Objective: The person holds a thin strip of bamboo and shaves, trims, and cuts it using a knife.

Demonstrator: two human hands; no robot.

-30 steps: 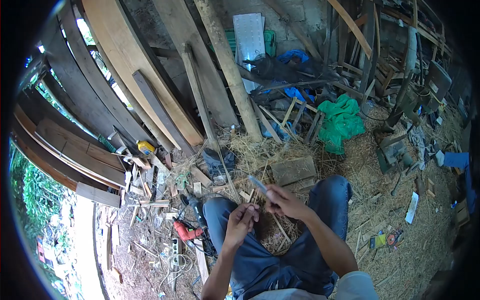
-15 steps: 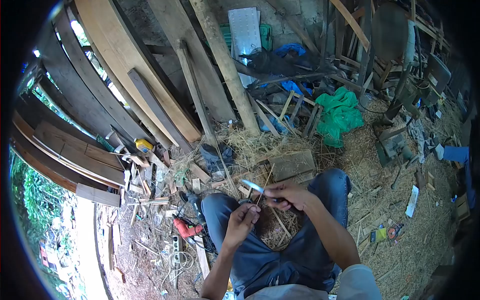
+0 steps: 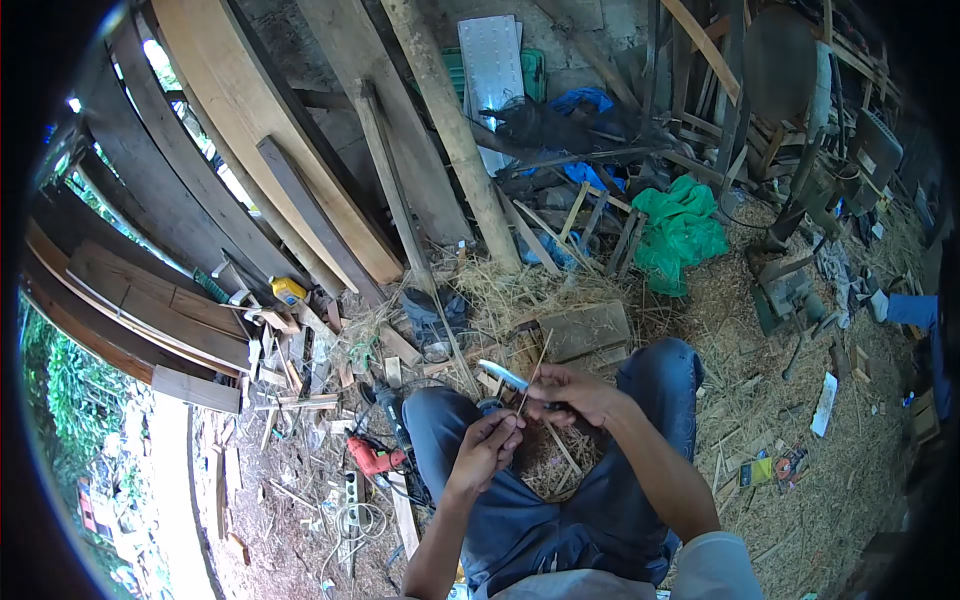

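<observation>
My left hand (image 3: 488, 448) pinches the lower end of a thin wooden stick (image 3: 537, 362), which slants up and to the right between my knees. In my right hand (image 3: 580, 395) is a knife, its bright blade (image 3: 503, 375) pointing left and lying across or close to the stick; whether the edge touches the wood I cannot tell. My right fingers wrap the handle, which is mostly hidden. Both hands are close together above my lap. Below them, wood shavings (image 3: 550, 470) cover the ground between my legs.
A wooden block (image 3: 585, 330) lies just beyond my knees. Left of me are a red power drill (image 3: 375, 455), a power strip (image 3: 352, 490) and wood scraps. Long planks (image 3: 270, 130) lean at the back left. A green plastic sheet (image 3: 680, 235) and a metal machine (image 3: 785, 290) stand right.
The knife has shifted slightly to the left and its blade looks less blurred. The stick's upper end stands a little higher. My left hand has barely moved.
</observation>
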